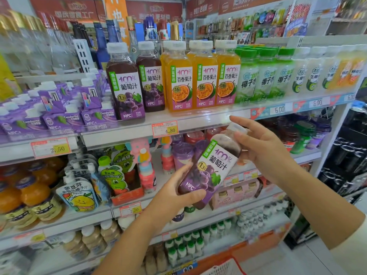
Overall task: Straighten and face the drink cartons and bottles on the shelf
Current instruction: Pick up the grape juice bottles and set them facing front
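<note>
A grape juice bottle [210, 167] with a white cap and purple label is tilted in the air in front of the shelves, cap up to the right, label facing me. My left hand [176, 189] grips its lower end. My right hand [262, 147] holds the neck end near the cap, index finger stretched out. On the top shelf [198, 118] two more grape juice bottles [127, 84] stand upright, then three orange passion fruit bottles [202, 76], then green-capped coconut water bottles [266, 74]. Purple cartons [63, 108] are stacked at the left.
Lower shelves hold orange drink bottles [25, 193], fruit pouches [79, 193], pink small bottles [147, 171] and small green-capped bottles [190, 245]. Price tags [164, 129] line the shelf edges. A red basket [224, 266] shows at the bottom. Dark cans fill the rack at right [349, 151].
</note>
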The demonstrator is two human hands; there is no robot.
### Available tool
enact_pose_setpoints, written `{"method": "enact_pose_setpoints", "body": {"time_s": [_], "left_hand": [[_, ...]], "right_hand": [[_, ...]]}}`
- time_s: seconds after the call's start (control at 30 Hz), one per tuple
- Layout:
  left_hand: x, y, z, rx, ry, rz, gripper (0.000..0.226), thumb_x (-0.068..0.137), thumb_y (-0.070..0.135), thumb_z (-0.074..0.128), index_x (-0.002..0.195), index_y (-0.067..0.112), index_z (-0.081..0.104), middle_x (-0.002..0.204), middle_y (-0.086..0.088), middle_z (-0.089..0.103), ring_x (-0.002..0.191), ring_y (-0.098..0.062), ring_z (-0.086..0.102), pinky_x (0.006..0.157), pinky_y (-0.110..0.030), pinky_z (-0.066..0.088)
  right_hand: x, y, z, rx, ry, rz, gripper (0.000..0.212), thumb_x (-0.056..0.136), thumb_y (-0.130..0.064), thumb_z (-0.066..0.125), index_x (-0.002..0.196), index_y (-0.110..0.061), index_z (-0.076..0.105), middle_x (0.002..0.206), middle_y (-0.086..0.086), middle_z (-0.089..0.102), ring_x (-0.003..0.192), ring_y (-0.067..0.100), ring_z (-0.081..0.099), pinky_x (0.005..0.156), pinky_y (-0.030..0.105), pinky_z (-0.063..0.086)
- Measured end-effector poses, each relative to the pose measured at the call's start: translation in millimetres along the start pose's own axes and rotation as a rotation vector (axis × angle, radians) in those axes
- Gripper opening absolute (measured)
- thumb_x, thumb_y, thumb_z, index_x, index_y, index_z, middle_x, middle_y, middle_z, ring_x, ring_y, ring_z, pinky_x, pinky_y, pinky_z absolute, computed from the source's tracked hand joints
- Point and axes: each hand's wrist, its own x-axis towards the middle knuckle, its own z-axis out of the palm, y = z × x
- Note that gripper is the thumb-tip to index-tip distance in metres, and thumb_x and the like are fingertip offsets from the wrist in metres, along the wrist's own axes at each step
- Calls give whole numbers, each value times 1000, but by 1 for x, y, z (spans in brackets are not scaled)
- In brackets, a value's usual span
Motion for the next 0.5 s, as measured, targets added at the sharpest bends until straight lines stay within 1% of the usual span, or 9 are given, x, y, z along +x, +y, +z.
{"method": "enact_pose_setpoints", "body": {"time_s": [0.07,0.13,0.17,0.23,0.27,0.3,0.4,0.43,0.5], "left_hand": [[-1,2,-1,-81,-16,-19,61,74,19,76,130,27,54,113,9,72,102,-10,69,78,-21,54],[-1,-1,2,-57,29,6,60,72,16,78,127,26,55,111,9,73,100,-12,70,79,-24,56],[-1,-3,4,-24,61,23,63,72,16,80,128,27,54,112,9,72,100,-11,70,80,-25,56],[-3,-6,8,85,157,70,64,73,16,84,126,32,54,113,12,70,96,-3,68,76,-19,55],[-4,-8,10,153,212,101,64,72,18,85,124,36,53,113,14,67,94,1,67,73,-15,53],[-5,-9,10,218,260,130,65,72,21,86,124,39,53,113,17,64,94,3,65,71,-13,52],[-6,-14,9,421,332,214,69,70,37,85,127,48,48,116,26,55,104,1,58,80,-21,53],[-7,-15,9,496,350,244,70,70,40,84,129,48,47,115,27,52,104,1,56,81,-24,52],[-8,-14,9,638,384,312,70,71,42,81,131,48,45,112,28,46,102,1,52,78,-25,51]], "right_hand": [[1,0,-1,38,-45,32,45,86,-14,57,131,-19,55,110,8,71,90,20,70,65,28,58],[1,-1,0,63,-74,74,43,89,-15,55,132,-20,55,115,9,70,95,20,70,67,27,56],[2,-1,0,20,-76,86,40,93,-14,54,131,-23,57,115,8,70,94,19,70,67,27,56],[1,-3,0,-193,-54,84,36,96,-20,55,129,-34,58,111,4,71,89,15,72,69,27,57],[1,-2,-1,-275,-40,76,36,96,-22,57,129,-37,58,107,1,70,86,13,72,69,27,57],[1,0,-2,-290,-29,72,37,95,-22,59,129,-37,58,103,0,70,85,12,72,69,28,58],[1,7,-8,-115,-30,101,37,95,-13,57,129,-26,60,99,3,70,85,19,69,72,34,57],[0,11,-8,-46,-37,111,38,94,-10,57,129,-24,61,102,7,69,86,22,67,72,35,56],[-2,17,-11,70,-44,114,39,88,-10,58,125,-20,63,104,11,65,88,29,59,74,42,55]]}}
